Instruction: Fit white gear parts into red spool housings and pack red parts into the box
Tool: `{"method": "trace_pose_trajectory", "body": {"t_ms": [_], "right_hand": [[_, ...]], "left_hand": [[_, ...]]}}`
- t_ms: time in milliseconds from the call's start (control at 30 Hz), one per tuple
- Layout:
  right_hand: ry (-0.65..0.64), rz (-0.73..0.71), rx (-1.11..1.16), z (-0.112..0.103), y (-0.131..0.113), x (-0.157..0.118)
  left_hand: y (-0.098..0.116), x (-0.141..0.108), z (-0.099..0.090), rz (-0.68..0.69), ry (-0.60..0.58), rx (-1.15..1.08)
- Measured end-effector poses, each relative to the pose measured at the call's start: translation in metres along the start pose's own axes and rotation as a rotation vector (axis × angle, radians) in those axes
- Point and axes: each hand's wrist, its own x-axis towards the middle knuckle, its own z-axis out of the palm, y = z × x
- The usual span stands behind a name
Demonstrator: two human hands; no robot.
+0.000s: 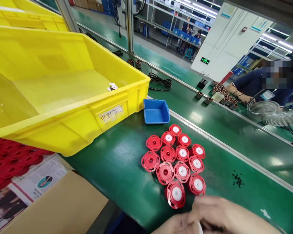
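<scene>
Left hand (pixel 178 225) and right hand (pixel 211 211) are meeting around a white part (pixel 200 228), grip too hidden to tell; on the desk (pixel 107 169), nine red housings (pixel 190 185) are carrying white gears (pixel 182 171), four apparently lacking them.

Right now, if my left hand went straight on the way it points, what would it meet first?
Most likely your right hand, just ahead of your left hand; depth is unclear, so they may already be touching.
</scene>
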Motion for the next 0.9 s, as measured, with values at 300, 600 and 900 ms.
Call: {"method": "trace_pose_trajectory", "body": {"t_ms": [300, 600, 900], "right_hand": [[0.103, 0.033, 0.209, -0.004, 0.012, 0.02], [0.314, 0.133, -0.225, 0.015, 0.023, -0.012], [0.622, 0.001, -0.696, 0.088, 0.038, -0.015]], "left_hand": [[0.008, -0.004, 0.002, 0.02, 0.122, -0.119], [0.016, -0.018, 0.001, -0.11, 0.117, -0.274], [0.037, -0.042, 0.009, -0.187, 0.2, -0.261]]}}
